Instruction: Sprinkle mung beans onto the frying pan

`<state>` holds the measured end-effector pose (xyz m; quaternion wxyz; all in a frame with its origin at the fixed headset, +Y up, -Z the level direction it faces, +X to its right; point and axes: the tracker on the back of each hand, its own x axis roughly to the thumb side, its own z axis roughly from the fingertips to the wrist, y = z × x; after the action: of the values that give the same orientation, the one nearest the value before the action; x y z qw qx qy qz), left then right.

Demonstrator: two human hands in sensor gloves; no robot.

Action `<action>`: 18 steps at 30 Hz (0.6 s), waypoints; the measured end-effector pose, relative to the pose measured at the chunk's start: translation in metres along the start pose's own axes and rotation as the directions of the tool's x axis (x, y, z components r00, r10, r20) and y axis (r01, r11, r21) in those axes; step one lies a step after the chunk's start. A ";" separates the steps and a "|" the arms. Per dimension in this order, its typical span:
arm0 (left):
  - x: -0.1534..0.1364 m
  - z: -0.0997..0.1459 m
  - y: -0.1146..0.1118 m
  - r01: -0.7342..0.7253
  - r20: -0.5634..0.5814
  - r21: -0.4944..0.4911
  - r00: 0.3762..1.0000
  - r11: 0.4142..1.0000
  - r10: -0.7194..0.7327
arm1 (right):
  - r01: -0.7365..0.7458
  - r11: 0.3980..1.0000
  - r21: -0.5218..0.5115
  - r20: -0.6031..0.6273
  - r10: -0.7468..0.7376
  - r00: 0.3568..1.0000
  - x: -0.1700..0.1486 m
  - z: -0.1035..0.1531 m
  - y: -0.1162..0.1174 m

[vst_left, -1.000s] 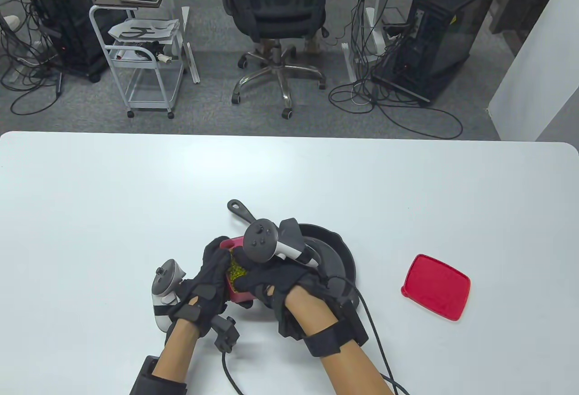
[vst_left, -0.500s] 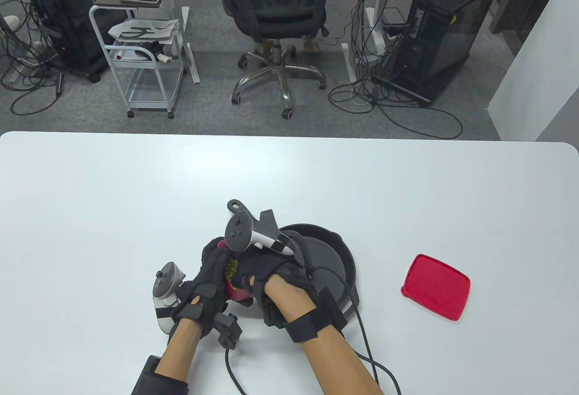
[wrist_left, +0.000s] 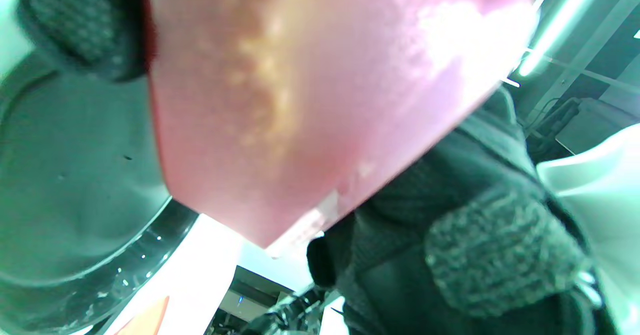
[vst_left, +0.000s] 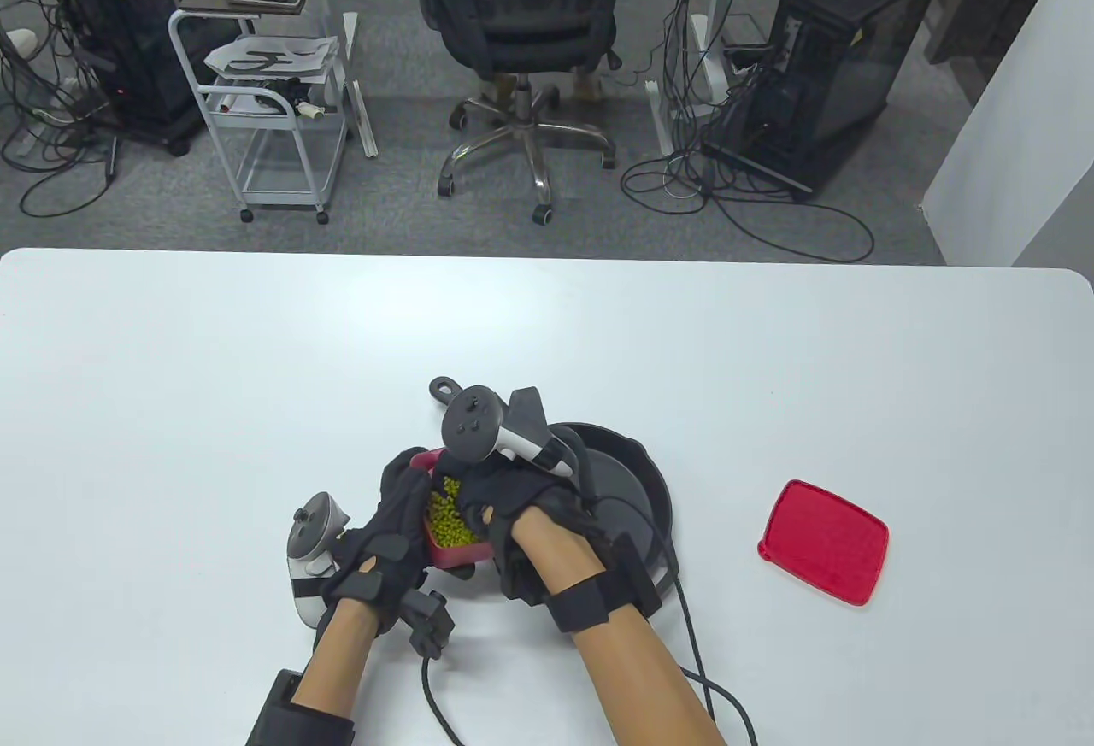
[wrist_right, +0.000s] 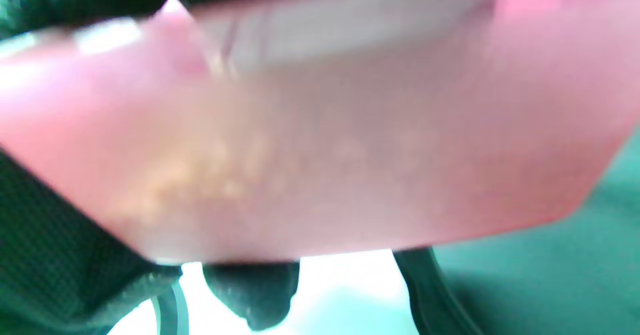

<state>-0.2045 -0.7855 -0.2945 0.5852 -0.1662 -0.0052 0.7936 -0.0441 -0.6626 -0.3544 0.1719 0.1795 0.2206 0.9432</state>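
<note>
A red container (vst_left: 455,559) of green mung beans (vst_left: 449,518) is held just left of the black frying pan (vst_left: 645,481), whose handle (vst_left: 446,391) points to the far left. My left hand (vst_left: 408,511) grips the container's left wall. My right hand (vst_left: 473,496) reaches over the right wall, its fingers curled down into the beans; the fingertips are hidden. The container's pink wall fills the left wrist view (wrist_left: 300,100) and the right wrist view (wrist_right: 320,150), both blurred. The pan's rim shows in the left wrist view (wrist_left: 75,185).
The red lid (vst_left: 825,541) lies flat on the white table (vst_left: 256,370) to the right of the pan. Glove cables trail off the table's near edge. An office chair, a cart and computer cases stand on the floor beyond the far edge.
My right hand pushed left over the container, covering the beans, then drew back a little to the right so the beans show again. My left hand kept holding the container in place.
</note>
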 end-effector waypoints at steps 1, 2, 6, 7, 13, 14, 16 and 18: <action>0.000 0.000 0.000 0.002 -0.003 0.001 1.000 1.000 -0.002 | 0.021 0.999 -0.028 0.008 -0.021 1.000 -0.004 0.001 -0.005; -0.001 0.000 0.001 0.002 -0.006 0.004 1.000 1.000 -0.002 | 0.032 0.999 -0.032 0.004 -0.032 0.999 -0.006 0.002 -0.008; -0.002 -0.002 0.003 -0.001 -0.023 -0.004 1.000 1.000 0.001 | 0.118 0.990 -0.073 -0.018 -0.119 0.993 -0.027 0.008 -0.022; -0.002 -0.002 0.003 0.000 -0.025 -0.005 1.000 1.000 0.000 | 0.139 0.987 -0.078 -0.010 -0.141 0.990 -0.031 0.009 -0.024; -0.003 -0.002 0.005 0.020 -0.045 0.009 0.999 1.000 -0.019 | 0.269 0.954 -0.131 -0.053 -0.278 0.959 -0.069 0.017 -0.038; -0.003 -0.002 0.006 0.021 -0.046 0.011 0.999 1.000 -0.020 | 0.277 0.950 -0.141 -0.066 -0.288 0.955 -0.078 0.018 -0.040; -0.003 -0.002 0.007 0.023 -0.047 0.015 0.999 1.000 -0.022 | 0.303 0.941 -0.150 -0.097 -0.319 0.943 -0.093 0.019 -0.040; -0.001 -0.002 0.008 0.020 -0.045 0.018 0.999 1.000 -0.019 | 0.305 0.943 -0.132 -0.147 -0.323 0.935 -0.106 0.018 -0.034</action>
<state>-0.2112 -0.7898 -0.2973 0.5945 -0.1786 0.0135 0.7839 0.0647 -0.6702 -0.3840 0.3106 0.0530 0.2089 0.9258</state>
